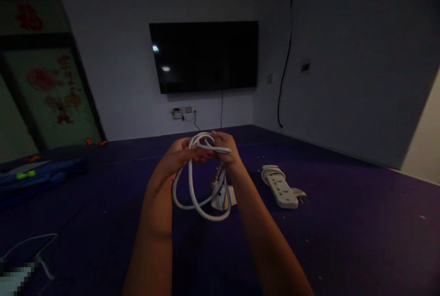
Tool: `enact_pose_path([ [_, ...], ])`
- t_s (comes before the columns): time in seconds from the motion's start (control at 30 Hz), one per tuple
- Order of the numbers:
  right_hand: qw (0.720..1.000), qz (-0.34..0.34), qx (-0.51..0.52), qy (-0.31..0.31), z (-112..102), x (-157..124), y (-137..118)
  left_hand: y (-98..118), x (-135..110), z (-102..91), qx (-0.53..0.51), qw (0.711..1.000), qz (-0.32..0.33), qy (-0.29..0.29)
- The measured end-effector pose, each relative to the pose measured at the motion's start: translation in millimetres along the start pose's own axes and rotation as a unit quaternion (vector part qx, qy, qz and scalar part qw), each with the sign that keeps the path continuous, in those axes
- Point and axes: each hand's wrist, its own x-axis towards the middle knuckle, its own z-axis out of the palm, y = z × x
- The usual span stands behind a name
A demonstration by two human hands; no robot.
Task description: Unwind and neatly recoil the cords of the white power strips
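Observation:
A white cable hangs in loose loops between my two hands, above the purple floor. My left hand is closed around the loops from the left. From the right, my right hand also grips the cable, its thumb up near the top of the coil. Below my right wrist shows a white block, partly covered by the loops and my forearm; I cannot tell whether it rests on the floor. Off to the right, a white power strip lies on the floor with its own cord wrapped around its far end.
A dark television hangs on the far wall above wall sockets. Blue cloth lies at the left, and a thin white cord at the lower left. One black cable dangles down the right wall.

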Motion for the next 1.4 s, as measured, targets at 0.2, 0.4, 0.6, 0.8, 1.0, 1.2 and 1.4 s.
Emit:
enact_pose_path([
  [0.2,0.995,0.09,0.019,0.031,5,-5,-11,1,6,4.6,0.104,0.978,0.044,0.178],
  [0.4,0.975,0.18,0.113,-0.06,-7,-12,-26,1,6,-4.5,0.139,0.906,0.193,0.349],
  [0.6,0.939,0.242,0.139,-0.203,-12,-12,-26,2,4,-17.9,-0.018,0.895,0.197,0.4],
  [0.8,0.897,0.249,0.171,-0.324,-4,-12,-17,-7,15,-34.4,-0.149,0.86,0.213,0.438],
  [1.0,0.872,0.265,0.2,-0.359,5,-11,-16,-4,5,-46.9,-0.151,0.854,0.212,0.45],
  [1.2,0.905,0.272,0.196,-0.261,16,-9,-13,19,-19,-43.8,-0.126,0.838,0.237,0.476],
  [1.4,0.93,0.279,0.213,-0.109,23,-2,10,27,-21,-38.8,-0.098,0.802,0.281,0.518],
])
